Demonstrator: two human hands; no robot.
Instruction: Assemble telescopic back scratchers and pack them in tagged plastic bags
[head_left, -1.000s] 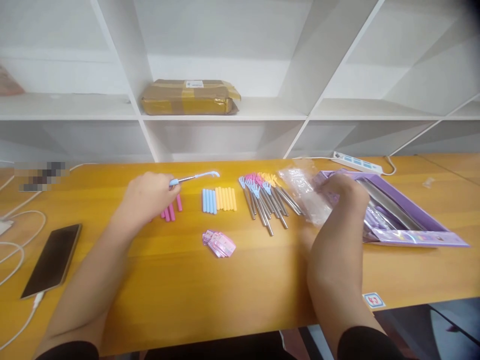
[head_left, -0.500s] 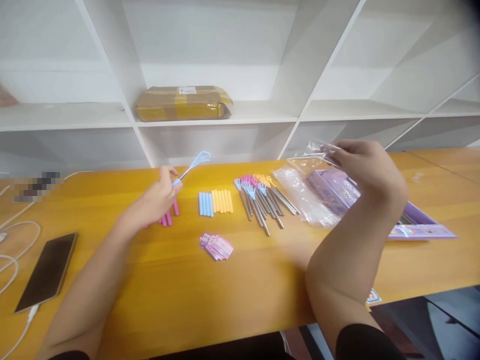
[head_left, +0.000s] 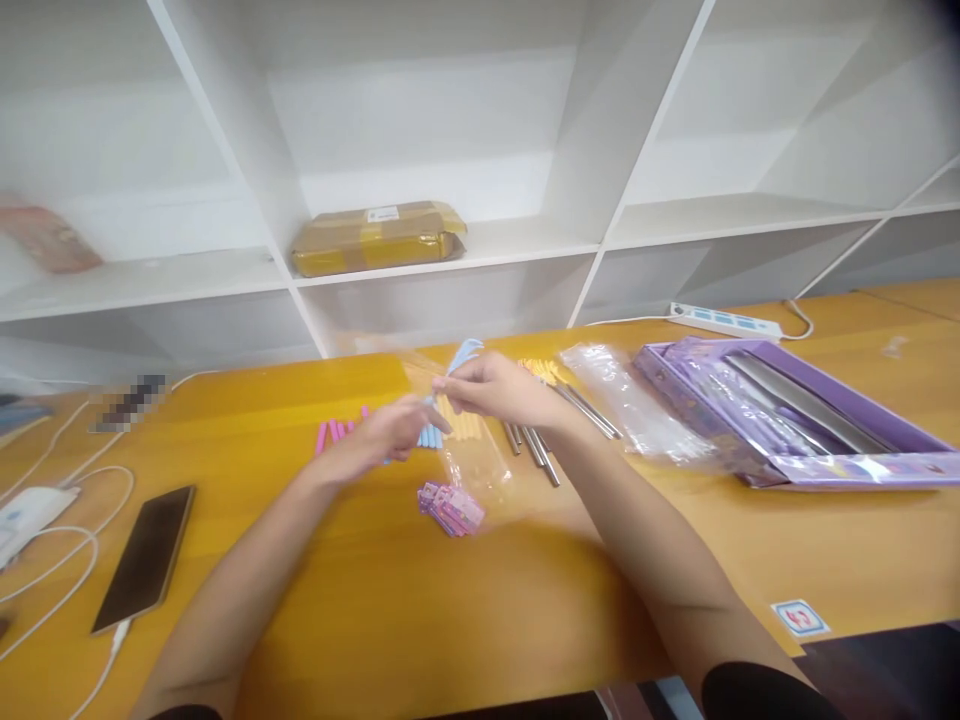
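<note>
My left hand [head_left: 394, 432] and my right hand [head_left: 491, 388] meet above the middle of the table. The left is closed around a back scratcher, whose light-blue claw head [head_left: 465, 352] shows behind my right fingers. My right hand pinches a clear plastic bag [head_left: 480, 465], which hangs down between the hands and is partly blurred. Beneath them lie pink tubes [head_left: 334, 432], blue tubes [head_left: 430, 437] and yellow tubes [head_left: 469, 425], partly covered. A small pile of pink-purple cards [head_left: 452, 508] lies nearer me. Metal rods of other back scratchers [head_left: 541, 460] stick out past my right wrist.
To the right are a stack of clear bags [head_left: 637, 400] and an open purple box [head_left: 862, 468]. Behind the box lies a power strip [head_left: 724, 320]. A phone [head_left: 144, 560] with a cable lies left. A taped parcel [head_left: 379, 240] sits on the shelf [head_left: 517, 240].
My right hand has come left from the bag stack with a clear bag. My left hand has moved right with the back scratcher, and the two now meet. The view has shifted slightly.
</note>
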